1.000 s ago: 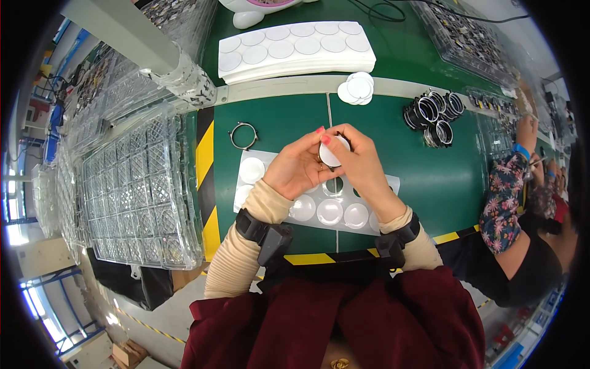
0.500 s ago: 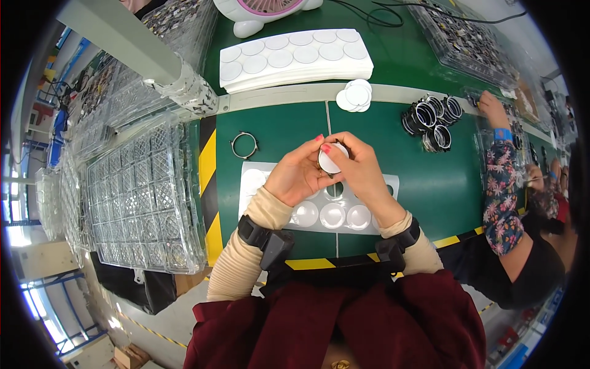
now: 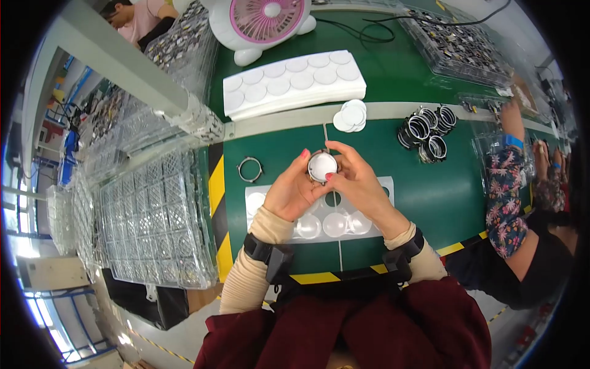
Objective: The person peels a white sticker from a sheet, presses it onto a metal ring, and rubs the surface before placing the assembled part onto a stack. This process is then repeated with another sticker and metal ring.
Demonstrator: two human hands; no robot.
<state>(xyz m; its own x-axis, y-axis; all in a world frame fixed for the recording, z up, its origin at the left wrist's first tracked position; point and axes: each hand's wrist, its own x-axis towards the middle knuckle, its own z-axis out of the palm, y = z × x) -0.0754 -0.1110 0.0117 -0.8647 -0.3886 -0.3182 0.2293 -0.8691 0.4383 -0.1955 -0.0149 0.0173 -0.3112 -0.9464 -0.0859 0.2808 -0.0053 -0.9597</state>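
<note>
My left hand [image 3: 294, 192] and my right hand [image 3: 357, 182] meet above the green table and together hold a small round white disc in a metal ring [image 3: 322, 166]. Fingertips of both hands pinch its rim. Under the hands lies a white foam tray [image 3: 258, 202] with round pockets, some holding clear round parts [image 3: 335, 224]. A single metal ring [image 3: 249, 169] lies on the table left of my left hand.
A stack of white foam trays [image 3: 294, 83] and loose white discs [image 3: 350, 115] lie further back. A heap of black rings [image 3: 427, 130] sits at the right, near another person's patterned sleeve [image 3: 505, 197]. Clear plastic grid trays [image 3: 150, 221] fill the left. A pink fan [image 3: 264, 24] stands behind.
My hands stay together on the disc and have turned it slightly. The view has shifted, showing more of the far table. The neighbour's hand has reached further up the right side.
</note>
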